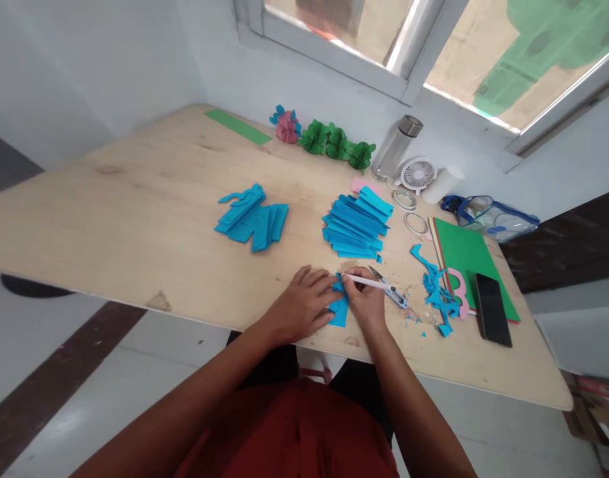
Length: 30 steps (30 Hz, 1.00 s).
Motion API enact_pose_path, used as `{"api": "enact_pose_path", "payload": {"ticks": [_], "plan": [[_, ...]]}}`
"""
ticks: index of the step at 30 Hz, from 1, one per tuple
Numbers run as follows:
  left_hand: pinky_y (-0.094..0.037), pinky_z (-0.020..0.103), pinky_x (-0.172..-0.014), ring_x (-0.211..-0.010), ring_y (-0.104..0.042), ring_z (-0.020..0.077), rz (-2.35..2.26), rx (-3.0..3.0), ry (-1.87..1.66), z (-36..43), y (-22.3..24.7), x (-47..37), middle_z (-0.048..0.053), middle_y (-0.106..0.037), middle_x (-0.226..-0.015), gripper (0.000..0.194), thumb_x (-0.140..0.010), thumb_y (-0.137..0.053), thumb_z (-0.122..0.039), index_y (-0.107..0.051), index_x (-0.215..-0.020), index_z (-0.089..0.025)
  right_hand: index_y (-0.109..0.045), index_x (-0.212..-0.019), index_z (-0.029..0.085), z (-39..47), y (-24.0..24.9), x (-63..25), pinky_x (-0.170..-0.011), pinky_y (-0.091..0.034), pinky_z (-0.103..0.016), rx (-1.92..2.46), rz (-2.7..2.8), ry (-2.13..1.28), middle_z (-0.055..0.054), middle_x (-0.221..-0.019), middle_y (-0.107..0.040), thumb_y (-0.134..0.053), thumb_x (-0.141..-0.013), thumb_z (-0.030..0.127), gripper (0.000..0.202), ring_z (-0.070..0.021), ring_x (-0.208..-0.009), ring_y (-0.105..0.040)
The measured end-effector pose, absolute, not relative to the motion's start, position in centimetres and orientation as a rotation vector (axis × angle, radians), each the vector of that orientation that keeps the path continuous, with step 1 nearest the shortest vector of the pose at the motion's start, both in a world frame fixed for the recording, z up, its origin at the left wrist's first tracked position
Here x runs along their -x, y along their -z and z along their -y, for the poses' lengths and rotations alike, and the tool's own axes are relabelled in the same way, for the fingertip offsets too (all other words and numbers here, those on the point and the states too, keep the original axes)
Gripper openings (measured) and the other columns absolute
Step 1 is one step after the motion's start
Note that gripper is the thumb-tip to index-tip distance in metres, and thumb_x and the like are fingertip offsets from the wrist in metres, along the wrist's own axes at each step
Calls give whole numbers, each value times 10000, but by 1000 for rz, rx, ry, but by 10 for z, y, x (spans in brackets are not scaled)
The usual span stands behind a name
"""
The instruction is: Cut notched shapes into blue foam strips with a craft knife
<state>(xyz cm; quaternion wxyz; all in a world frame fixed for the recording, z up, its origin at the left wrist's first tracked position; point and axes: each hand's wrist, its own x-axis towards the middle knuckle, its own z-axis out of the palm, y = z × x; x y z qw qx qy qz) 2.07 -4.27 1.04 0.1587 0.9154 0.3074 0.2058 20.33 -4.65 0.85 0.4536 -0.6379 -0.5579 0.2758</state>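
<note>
A small blue paper piece [339, 313] lies near the table's front edge, with a faint drawn line on it. My left hand [307, 302] rests flat across its left side, fingers spread. My right hand [367, 302] grips a white pen [367, 281], its tip at the upper part of the paper. Just right of that hand lies a pair of scissors [395, 296], partly hidden by the hand. Beyond the hands sits a pile of folded blue paper strips [358, 222]. Farther left is a group of blue paper pieces [255, 219].
Blue paper scraps [436, 292] lie right of the scissors. A phone [492, 309] and pink cutout [458, 292] rest on green sheets [476, 259]. Along the wall stand green paper shapes [337, 141], a bottle [397, 149] and a small fan [418, 174]. Tape rolls [415, 224] lie nearby.
</note>
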Motion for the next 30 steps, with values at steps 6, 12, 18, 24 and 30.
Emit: {"api": "enact_pose_path", "payload": {"ticks": [6,12,18,24,30], "plan": [[-290,555,-1128,-1332,-419,304,-873,-2598,-576,43,-13,-20,94,-550,-1405,377,-907,-567,-285,-604,-1281,-258,-652,-801,218,46,-10,-202,-662,-473,-294,1591,1398,-668,-11,-757,-684,-621,-805,406,191,-176,-683,-598],[-290,546,-1128,-1323,-422,301,-881,-2601,-596,44,-13,-20,96,-561,-1385,355,-907,-565,-289,-614,-1256,-246,-652,-802,226,47,-12,-200,-650,-478,-292,1630,1408,-660,-2,-739,-682,-611,-810,411,189,-172,-664,-593],[-294,545,-1129,-1318,-430,298,-866,-2597,-610,43,-12,-20,92,-558,-1396,343,-895,-564,-281,-623,-1232,-249,-666,-788,223,45,-13,-196,-666,-483,-293,1566,1339,-673,-1,-747,-690,-657,-788,407,184,-169,-679,-603],[-296,552,-1128,-1317,-443,304,-872,-2597,-615,43,-13,-19,96,-580,-1371,305,-896,-572,-286,-648,-1189,-244,-660,-891,195,55,-16,-202,-691,-510,-305,1498,1223,-677,-27,-795,-700,-632,-826,442,257,-178,-726,-640],[-292,561,-1128,-1335,-435,309,-878,-2616,-610,43,-7,-20,95,-577,-1388,335,-901,-585,-308,-643,-1227,-259,-684,-1031,216,96,-18,-208,-827,-532,-353,1516,1394,-631,-50,-926,-740,-563,-912,387,241,-210,-881,-686]]}}
